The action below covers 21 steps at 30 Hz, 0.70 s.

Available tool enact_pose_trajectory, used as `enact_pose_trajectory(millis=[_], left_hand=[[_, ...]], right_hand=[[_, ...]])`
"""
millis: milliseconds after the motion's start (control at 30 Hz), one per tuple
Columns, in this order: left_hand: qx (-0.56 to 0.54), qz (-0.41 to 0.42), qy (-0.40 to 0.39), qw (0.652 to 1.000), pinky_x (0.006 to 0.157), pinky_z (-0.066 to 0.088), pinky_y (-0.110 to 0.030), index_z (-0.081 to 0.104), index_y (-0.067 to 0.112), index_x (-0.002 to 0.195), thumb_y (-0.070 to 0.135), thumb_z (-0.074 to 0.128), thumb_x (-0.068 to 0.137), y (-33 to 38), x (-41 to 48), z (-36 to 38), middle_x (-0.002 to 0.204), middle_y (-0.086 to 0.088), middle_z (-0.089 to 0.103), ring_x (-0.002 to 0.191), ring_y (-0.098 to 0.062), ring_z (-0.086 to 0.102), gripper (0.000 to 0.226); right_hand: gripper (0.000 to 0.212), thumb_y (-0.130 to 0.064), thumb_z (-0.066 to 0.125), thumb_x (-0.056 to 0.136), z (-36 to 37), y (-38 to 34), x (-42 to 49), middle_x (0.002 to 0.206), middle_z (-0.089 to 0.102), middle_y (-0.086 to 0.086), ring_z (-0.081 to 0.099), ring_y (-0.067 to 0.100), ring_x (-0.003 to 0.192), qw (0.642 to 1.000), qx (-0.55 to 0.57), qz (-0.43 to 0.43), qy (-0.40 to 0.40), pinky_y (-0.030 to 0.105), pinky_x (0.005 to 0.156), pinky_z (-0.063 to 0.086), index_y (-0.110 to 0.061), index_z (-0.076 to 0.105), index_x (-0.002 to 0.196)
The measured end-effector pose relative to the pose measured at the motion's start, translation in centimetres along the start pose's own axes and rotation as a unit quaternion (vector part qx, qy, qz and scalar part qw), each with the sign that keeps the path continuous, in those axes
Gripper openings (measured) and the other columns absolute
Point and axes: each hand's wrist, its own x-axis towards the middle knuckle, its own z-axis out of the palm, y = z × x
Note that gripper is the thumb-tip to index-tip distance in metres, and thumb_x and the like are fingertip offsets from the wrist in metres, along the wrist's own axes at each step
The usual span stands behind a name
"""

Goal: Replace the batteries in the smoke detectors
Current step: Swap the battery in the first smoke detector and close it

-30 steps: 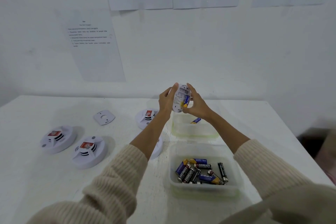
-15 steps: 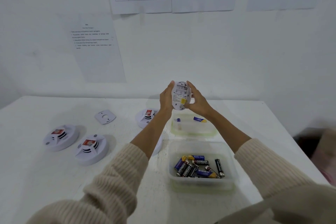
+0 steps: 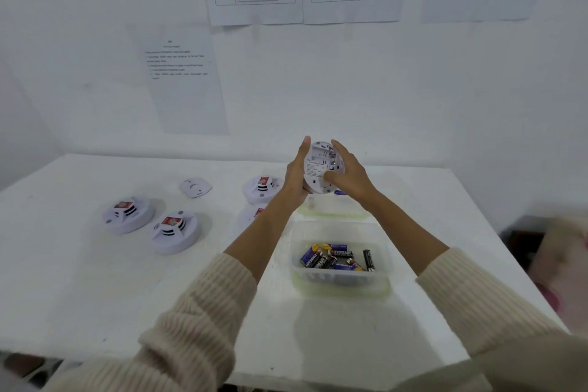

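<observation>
Left hand (image 3: pixel 294 175) and right hand (image 3: pixel 348 177) held one smoke detector (image 3: pixel 319 165), bay empty, above the battery tub (image 3: pixel 383 280); other detectors (image 3: pixel 175 232) left of it looked unopened.

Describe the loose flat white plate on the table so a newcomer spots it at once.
On the white table, two round white smoke detectors sit at left. Behind them, nearer the wall, lies the flat white plastic plate. Unlike the domed, red-labelled detectors, it is thin and squarish.
</observation>
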Motion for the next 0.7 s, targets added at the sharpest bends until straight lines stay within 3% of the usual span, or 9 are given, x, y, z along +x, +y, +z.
enact_pose_trajectory(millis=[167,300,400,533,633,700], left_hand=[[-0.003,0.006,-0.041,0.999,0.093,0.047,-0.045,0.064,0.011,0.105,0.043,0.044,0.095,-1.2,-2.5,-0.7,0.1,-0.013,0.068,0.09,-0.028,0.065,0.039],[0.013,-0.001,-0.081,0.997,0.077,0.054,-0.034,0.064,0.011,0.1,0.041,0.039,0.096,-1.4,-4.0,-1.9,0.087,-0.007,0.073,0.081,-0.022,0.068,0.04],[0.02,-0.011,-0.083,0.996,0.071,0.053,-0.032,0.064,0.012,0.098,0.041,0.038,0.096,-1.7,-5.4,-2.7,0.083,-0.005,0.073,0.077,-0.02,0.068,0.04],[0.001,-0.001,-0.051,0.999,0.076,0.053,-0.035,0.065,0.012,0.1,0.04,0.043,0.094,-2.1,-7.0,-3.9,0.09,-0.008,0.072,0.084,-0.024,0.067,0.035],[-0.015,-0.003,-0.039,0.999,0.08,0.052,-0.037,0.063,0.012,0.103,0.04,0.045,0.094,-2.4,-8.0,-4.5,0.098,-0.011,0.068,0.089,-0.027,0.065,0.034],[-0.013,-0.006,-0.039,0.999,0.079,0.053,-0.037,0.064,0.013,0.1,0.038,0.044,0.095,-2.5,-8.6,-4.7,0.093,-0.007,0.071,0.085,-0.024,0.066,0.032]], right_hand=[[0.063,-0.008,0.057,0.084,-0.4,0.1,-2.7,0.138,0.044,0.005,0.045,0.022,0.124,0.999,0.042,0.005,-0.014,0.03,0.097,0.042,-0.024,0.034,0.141],[0.054,-0.007,0.059,0.082,-0.4,0.4,-4.9,0.125,0.054,0.006,0.052,0.023,0.114,0.998,0.048,0.026,-0.024,0.039,0.095,0.047,-0.021,0.045,0.132],[0.046,-0.006,0.056,0.085,-0.3,0.7,-6.3,0.114,0.057,0.008,0.054,0.021,0.102,0.996,0.056,0.065,-0.02,0.034,0.084,0.048,-0.018,0.047,0.129],[0.032,-0.004,0.053,0.087,0.3,1.5,-8.7,0.102,0.06,0.011,0.055,0.021,0.093,0.993,0.062,0.099,-0.008,0.032,0.077,0.05,-0.012,0.055,0.117],[0.021,-0.001,0.055,0.082,0.6,1.9,-10.1,0.095,0.063,0.013,0.059,0.024,0.086,0.995,0.008,0.1,-0.021,0.035,0.081,0.053,-0.013,0.062,0.098],[0.017,0.001,0.057,0.08,0.5,2.1,-10.6,0.086,0.065,0.011,0.061,0.023,0.078,0.993,-0.031,0.107,-0.046,0.034,0.08,0.055,-0.012,0.063,0.09]])
